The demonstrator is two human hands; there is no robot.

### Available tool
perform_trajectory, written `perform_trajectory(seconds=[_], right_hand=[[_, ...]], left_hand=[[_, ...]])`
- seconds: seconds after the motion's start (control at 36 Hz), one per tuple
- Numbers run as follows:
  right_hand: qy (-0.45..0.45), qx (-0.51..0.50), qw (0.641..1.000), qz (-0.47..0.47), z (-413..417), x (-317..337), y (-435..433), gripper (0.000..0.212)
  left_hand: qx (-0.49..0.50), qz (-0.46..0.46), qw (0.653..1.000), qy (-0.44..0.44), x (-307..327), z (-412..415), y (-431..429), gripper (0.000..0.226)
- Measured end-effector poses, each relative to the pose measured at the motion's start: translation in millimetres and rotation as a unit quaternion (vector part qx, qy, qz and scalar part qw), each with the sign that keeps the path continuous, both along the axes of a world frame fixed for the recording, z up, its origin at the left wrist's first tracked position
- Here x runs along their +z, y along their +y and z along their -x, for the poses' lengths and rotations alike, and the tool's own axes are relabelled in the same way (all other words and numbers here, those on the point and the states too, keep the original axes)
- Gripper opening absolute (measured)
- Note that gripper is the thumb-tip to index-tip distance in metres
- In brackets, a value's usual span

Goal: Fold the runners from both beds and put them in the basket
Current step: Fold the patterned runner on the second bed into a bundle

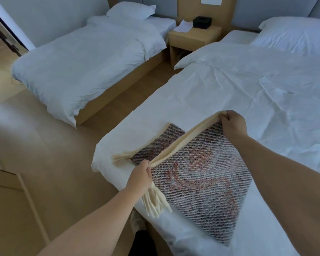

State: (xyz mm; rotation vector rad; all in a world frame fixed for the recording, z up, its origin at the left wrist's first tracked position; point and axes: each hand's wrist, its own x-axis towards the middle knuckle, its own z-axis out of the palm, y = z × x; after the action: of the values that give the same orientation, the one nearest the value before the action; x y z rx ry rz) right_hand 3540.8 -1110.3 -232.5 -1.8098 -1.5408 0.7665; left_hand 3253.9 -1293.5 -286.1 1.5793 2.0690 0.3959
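Observation:
A woven runner, dark with red patches, a cream edge and cream tassels, lies partly folded at the foot of the near bed. My left hand pinches the cream edge at its near-left corner, where tassels hang down. My right hand grips the same edge at the far end, lifted above the sheet. A lower layer of the runner shows behind the raised edge. The far bed has only white bedding on it. No basket is in view.
A wooden nightstand with a black box and papers stands between the beds. White pillows lie at both heads. Tan floor runs between the beds and to my left. A low wooden unit sits at the lower left.

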Motion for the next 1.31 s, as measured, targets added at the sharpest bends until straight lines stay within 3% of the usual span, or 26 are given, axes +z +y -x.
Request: perform_trajectory(seconds=[0.53, 0.67, 0.94, 1.17, 1.31], right_hand=[[-0.139, -0.04, 0.985, 0.093, 174, -160, 126, 0.022], [-0.196, -0.025, 0.975, 0.101, 204, -208, 155, 0.021], [-0.242, -0.02, 0.967, 0.082, 236, -248, 188, 0.017], [-0.325, -0.007, 0.944, 0.066, 242, -283, 209, 0.026], [-0.39, 0.018, 0.917, 0.086, 237, -307, 204, 0.034]], left_hand=[[-0.148, 0.181, 0.97, -0.072, -157, 166, 142, 0.006], [-0.149, 0.207, 0.965, -0.065, -196, 183, 154, 0.018], [-0.115, 0.194, 0.972, -0.07, -221, 203, 171, 0.026], [-0.123, 0.14, 0.982, -0.004, -238, 205, 173, 0.032], [-0.208, -0.014, 0.973, 0.094, -239, 189, 179, 0.068]])
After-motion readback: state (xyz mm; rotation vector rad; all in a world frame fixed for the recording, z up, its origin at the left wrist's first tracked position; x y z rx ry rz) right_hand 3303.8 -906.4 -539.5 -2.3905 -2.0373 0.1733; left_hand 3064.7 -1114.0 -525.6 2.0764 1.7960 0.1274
